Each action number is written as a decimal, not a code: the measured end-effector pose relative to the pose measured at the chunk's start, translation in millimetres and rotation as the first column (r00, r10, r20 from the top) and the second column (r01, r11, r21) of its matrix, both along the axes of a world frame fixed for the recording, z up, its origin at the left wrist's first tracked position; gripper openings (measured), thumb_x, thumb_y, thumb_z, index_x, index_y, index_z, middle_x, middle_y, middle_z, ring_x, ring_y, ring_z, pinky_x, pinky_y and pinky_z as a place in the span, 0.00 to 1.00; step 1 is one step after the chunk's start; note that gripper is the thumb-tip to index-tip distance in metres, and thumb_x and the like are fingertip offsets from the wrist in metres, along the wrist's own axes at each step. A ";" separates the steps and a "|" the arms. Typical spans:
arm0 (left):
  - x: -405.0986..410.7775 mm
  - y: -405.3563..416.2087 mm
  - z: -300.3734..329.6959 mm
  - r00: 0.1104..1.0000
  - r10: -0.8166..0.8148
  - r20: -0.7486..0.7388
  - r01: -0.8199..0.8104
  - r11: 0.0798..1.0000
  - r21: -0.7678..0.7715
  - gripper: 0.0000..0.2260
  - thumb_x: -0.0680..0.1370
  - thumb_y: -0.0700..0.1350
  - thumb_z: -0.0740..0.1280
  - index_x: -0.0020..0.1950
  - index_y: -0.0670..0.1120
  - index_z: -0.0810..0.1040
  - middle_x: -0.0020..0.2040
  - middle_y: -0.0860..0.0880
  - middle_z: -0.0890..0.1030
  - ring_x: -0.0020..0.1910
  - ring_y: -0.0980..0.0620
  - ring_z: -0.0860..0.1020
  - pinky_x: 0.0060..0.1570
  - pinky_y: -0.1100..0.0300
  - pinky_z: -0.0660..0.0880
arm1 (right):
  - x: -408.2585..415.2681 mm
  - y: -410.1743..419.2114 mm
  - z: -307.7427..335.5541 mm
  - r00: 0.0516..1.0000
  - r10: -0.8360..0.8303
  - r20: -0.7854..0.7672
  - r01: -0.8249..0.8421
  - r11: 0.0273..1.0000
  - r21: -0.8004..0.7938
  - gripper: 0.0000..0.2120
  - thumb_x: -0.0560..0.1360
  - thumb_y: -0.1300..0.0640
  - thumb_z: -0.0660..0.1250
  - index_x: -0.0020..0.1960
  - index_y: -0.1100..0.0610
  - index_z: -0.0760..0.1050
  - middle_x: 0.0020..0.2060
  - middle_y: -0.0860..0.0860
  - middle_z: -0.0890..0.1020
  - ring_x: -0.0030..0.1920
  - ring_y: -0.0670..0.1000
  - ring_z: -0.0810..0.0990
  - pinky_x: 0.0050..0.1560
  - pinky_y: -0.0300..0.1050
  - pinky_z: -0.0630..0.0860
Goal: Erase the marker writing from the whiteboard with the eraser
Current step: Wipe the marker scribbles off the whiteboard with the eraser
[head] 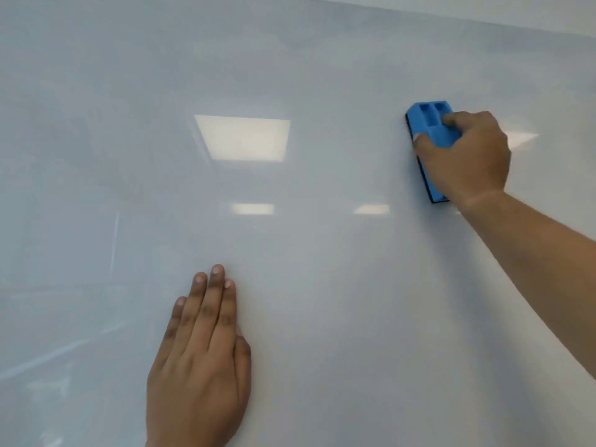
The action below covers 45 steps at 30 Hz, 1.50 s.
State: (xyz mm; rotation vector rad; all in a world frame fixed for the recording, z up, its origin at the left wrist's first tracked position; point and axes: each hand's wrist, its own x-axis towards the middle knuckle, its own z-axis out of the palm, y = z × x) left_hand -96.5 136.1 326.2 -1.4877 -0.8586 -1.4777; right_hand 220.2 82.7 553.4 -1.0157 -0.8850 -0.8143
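Observation:
A glossy whiteboard [306, 75] fills almost the whole view. No marker writing shows on it, only faint smears and reflected ceiling lights. A blue eraser [432, 124] with a dark felt underside is pressed flat against the board at the upper right. My right hand [467, 156] grips it from above, fingers curled over its back and thumb on its left side. My left hand [203, 359] lies flat on the board at the lower middle, fingers together and pointing up, holding nothing.
The whiteboard's top edge [483, 22] runs diagonally across the upper right corner, with a white wall [532, 11] beyond it. My right forearm [541, 262] crosses the board from the right edge.

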 end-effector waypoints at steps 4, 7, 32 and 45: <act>-5.0 1.5 0.3 1.000 -0.006 -0.013 0.006 1.000 0.006 0.23 0.79 0.41 0.55 0.72 0.35 0.72 0.75 0.39 0.69 0.75 0.41 0.67 0.72 0.45 0.65 | -106.6 7.0 -26.2 0.896 0.037 0.443 -0.022 0.999 -0.038 0.22 0.69 0.42 0.71 0.61 0.48 0.79 0.54 0.49 0.78 0.53 0.54 0.77 0.52 0.47 0.75; -8.1 0.6 -2.9 0.995 -0.096 0.021 0.096 0.995 0.013 0.22 0.80 0.41 0.55 0.72 0.35 0.71 0.75 0.39 0.70 0.76 0.43 0.67 0.71 0.43 0.67 | -148.4 5.3 -81.8 0.712 0.060 0.699 0.013 0.995 -0.099 0.22 0.68 0.43 0.71 0.60 0.48 0.80 0.52 0.47 0.78 0.49 0.53 0.76 0.45 0.48 0.76; -9.7 2.0 -5.9 0.985 -0.019 -0.170 0.013 0.999 -0.039 0.24 0.82 0.43 0.56 0.77 0.38 0.67 0.79 0.41 0.64 0.79 0.43 0.62 0.78 0.46 0.58 | -71.2 -11.9 -278.7 0.795 0.146 0.589 -0.031 0.979 -0.200 0.19 0.70 0.44 0.73 0.56 0.53 0.82 0.53 0.52 0.77 0.49 0.54 0.77 0.49 0.48 0.76; -22.8 -3.7 -5.9 0.866 -0.494 -0.081 0.482 0.867 -0.130 0.44 0.79 0.69 0.35 0.78 0.37 0.62 0.81 0.42 0.61 0.80 0.47 0.61 0.79 0.55 0.57 | -131.3 -14.3 -181.7 0.376 0.024 0.926 0.246 0.961 -0.125 0.22 0.74 0.45 0.70 0.63 0.56 0.79 0.56 0.58 0.79 0.45 0.58 0.76 0.44 0.52 0.72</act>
